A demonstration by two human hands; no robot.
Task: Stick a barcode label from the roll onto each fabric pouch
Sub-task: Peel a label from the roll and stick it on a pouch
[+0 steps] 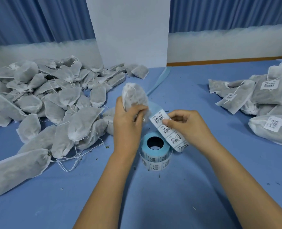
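My left hand (pixel 128 123) grips a grey fabric pouch (pixel 134 95) with a white drawstring and holds it upright above the table. My right hand (pixel 184 124) pinches the top barcode label (pixel 159 118) on the loose strip (pixel 173 134) that runs up from the label roll (pixel 156 152). The roll has a blue core and lies flat on the blue table between my forearms. The strip's free end lies against the held pouch.
A large heap of unlabelled pouches (pixel 43 100) covers the table's left side. Several labelled pouches (pixel 262 95) lie at the right. A white pillar (pixel 132 30) and blue curtains stand behind. Used blue backing tape (pixel 158 81) trails toward the pillar.
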